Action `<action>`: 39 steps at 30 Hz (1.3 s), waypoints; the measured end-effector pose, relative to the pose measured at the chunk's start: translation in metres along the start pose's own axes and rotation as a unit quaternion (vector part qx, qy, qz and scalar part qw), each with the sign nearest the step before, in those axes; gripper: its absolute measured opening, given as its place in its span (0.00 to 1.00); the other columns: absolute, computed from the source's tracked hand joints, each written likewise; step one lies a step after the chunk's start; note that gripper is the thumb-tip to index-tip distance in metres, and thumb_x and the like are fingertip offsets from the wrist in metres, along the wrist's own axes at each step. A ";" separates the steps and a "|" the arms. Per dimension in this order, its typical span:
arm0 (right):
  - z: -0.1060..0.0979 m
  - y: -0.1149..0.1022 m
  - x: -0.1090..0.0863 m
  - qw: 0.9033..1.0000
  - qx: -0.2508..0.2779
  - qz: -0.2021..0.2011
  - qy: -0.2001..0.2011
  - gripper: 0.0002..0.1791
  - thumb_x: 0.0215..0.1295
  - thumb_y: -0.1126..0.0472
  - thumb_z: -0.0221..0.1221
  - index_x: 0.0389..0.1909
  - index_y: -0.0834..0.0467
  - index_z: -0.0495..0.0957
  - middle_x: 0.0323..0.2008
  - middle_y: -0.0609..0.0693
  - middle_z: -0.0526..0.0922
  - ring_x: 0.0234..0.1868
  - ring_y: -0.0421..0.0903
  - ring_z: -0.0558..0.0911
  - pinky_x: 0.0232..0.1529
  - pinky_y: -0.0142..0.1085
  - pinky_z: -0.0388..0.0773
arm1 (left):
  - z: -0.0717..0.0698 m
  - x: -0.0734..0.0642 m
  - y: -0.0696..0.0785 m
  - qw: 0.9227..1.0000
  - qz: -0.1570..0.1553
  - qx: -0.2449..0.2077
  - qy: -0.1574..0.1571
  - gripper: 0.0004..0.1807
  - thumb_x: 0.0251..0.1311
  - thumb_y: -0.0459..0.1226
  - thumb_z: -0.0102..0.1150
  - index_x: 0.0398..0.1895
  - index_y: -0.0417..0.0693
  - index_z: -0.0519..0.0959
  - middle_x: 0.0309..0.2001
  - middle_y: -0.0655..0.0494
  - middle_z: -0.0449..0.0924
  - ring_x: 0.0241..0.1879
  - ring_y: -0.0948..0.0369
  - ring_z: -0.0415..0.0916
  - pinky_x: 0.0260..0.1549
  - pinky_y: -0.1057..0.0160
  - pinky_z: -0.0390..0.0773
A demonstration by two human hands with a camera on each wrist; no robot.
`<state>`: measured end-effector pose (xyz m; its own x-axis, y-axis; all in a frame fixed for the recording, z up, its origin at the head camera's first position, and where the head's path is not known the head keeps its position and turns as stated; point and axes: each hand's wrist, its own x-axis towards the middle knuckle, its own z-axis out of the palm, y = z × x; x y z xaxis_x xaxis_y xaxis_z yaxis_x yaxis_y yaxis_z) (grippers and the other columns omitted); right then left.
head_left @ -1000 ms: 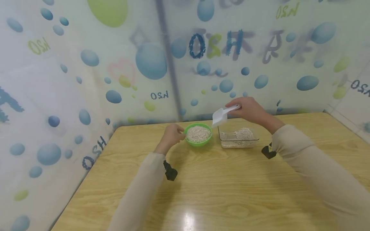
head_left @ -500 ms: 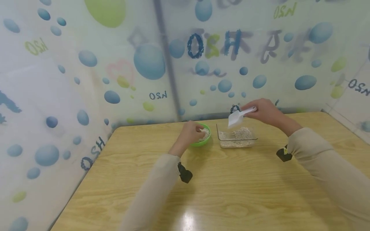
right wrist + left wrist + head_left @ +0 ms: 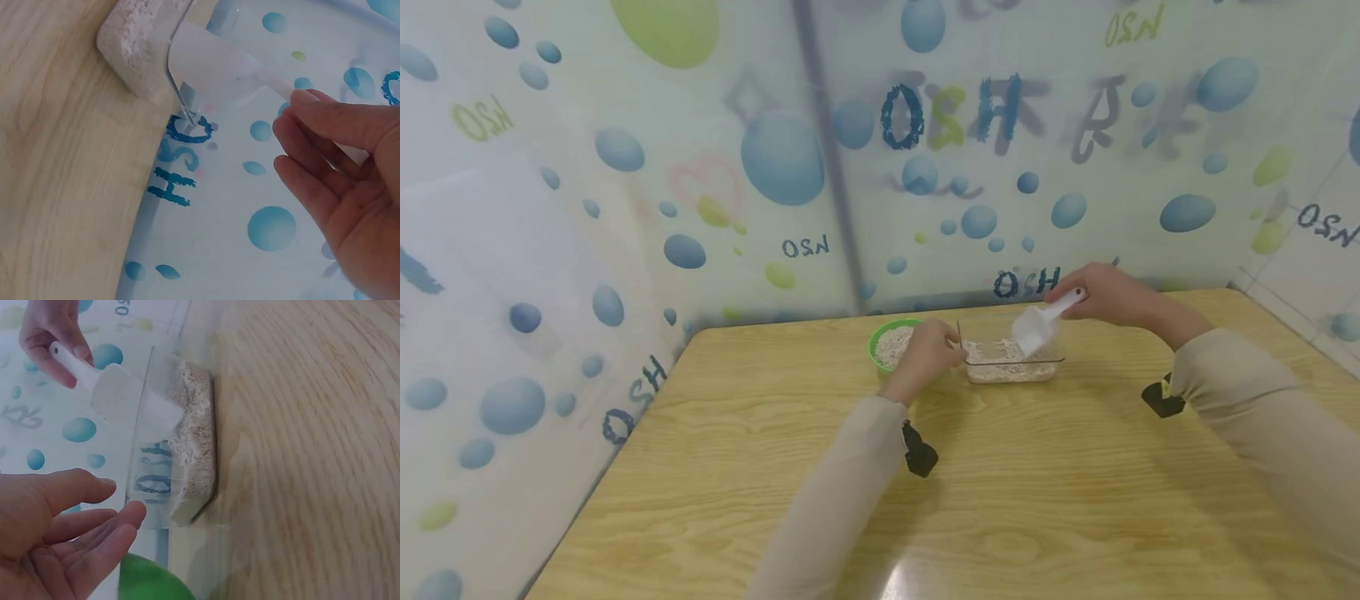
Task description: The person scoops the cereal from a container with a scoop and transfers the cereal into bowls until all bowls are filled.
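A white plastic scoop (image 3: 1033,332) is pinched by its handle in my right hand (image 3: 1112,296), between thumb and fingers. Its blade points down into a clear rectangular container (image 3: 1015,363), reaching the pale oat flakes (image 3: 195,437) inside. My left hand (image 3: 927,354) is at the container's left end, fingers loosely bent, fingertips right at the corner of the rim in the left wrist view. A green bowl (image 3: 873,348) heaped with the same flakes stands just left of the container, partly hidden behind my left hand.
Both vessels stand near the far edge of a wooden table (image 3: 737,433). A pale wall covering (image 3: 745,275) with blue and green bubble prints rises right behind the table and along both sides.
My left hand has moved right from the bowl's left side, across it, to the container. My right hand has moved right, and the scoop has come down into the container.
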<state>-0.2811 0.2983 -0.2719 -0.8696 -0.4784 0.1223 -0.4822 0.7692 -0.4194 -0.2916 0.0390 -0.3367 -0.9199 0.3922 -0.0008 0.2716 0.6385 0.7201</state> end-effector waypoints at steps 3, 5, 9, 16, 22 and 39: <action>-0.006 -0.001 0.001 1.000 -0.023 -0.008 -0.017 0.13 0.53 0.73 0.61 0.42 0.69 0.80 0.41 0.65 0.80 0.38 0.57 0.79 0.34 0.45 0.78 | 0.004 0.002 -0.002 1.000 -0.008 -0.002 0.008 0.16 0.57 0.32 0.59 0.48 0.34 0.78 0.44 0.45 0.80 0.31 0.60 0.80 0.33 0.64 0.78; -0.009 -0.002 0.002 0.999 -0.037 -0.011 -0.027 0.13 0.53 0.72 0.62 0.41 0.68 0.80 0.41 0.64 0.80 0.38 0.56 0.79 0.34 0.44 0.77 | 0.007 0.002 -0.004 1.000 -0.016 -0.011 0.016 0.17 0.57 0.33 0.59 0.49 0.34 0.77 0.45 0.45 0.80 0.31 0.60 0.80 0.33 0.64 0.78; -0.010 -0.002 0.004 0.998 -0.048 -0.003 -0.046 0.13 0.52 0.72 0.62 0.41 0.67 0.81 0.41 0.63 0.80 0.41 0.58 0.78 0.36 0.46 0.76 | 0.012 0.003 -0.006 0.999 -0.028 -0.032 0.030 0.19 0.56 0.32 0.59 0.52 0.35 0.76 0.45 0.45 0.80 0.27 0.61 0.78 0.29 0.65 0.77; -0.003 0.001 0.003 0.997 -0.027 0.007 -0.069 0.14 0.52 0.74 0.62 0.41 0.65 0.81 0.43 0.61 0.80 0.46 0.60 0.76 0.40 0.47 0.77 | 0.017 0.002 -0.006 0.998 -0.025 -0.049 0.041 0.21 0.56 0.30 0.58 0.54 0.34 0.74 0.36 0.47 0.82 0.23 0.63 0.78 0.25 0.68 0.77; -0.001 0.002 0.003 0.996 -0.025 0.002 -0.085 0.14 0.53 0.72 0.62 0.42 0.65 0.81 0.43 0.60 0.81 0.47 0.60 0.77 0.41 0.47 0.76 | 0.020 0.004 -0.008 0.997 -0.012 -0.051 0.059 0.20 0.54 0.28 0.57 0.52 0.34 0.75 0.34 0.46 0.83 0.22 0.63 0.79 0.27 0.67 0.78; 0.018 0.001 0.011 0.994 -0.002 -0.043 -0.097 0.12 0.55 0.69 0.62 0.41 0.66 0.81 0.39 0.58 0.82 0.40 0.54 0.81 0.39 0.44 0.77 | 0.027 0.001 -0.002 0.993 -0.038 -0.045 0.105 0.17 0.51 0.27 0.57 0.47 0.33 0.78 0.37 0.45 0.82 0.21 0.64 0.78 0.13 0.73 0.65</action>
<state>-0.2890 0.2862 -0.2871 -0.7880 -0.6154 -0.0172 -0.5554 0.7227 -0.4113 -0.2851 0.0562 -0.3569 -0.9780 0.1925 0.0801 0.1813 0.5951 0.7830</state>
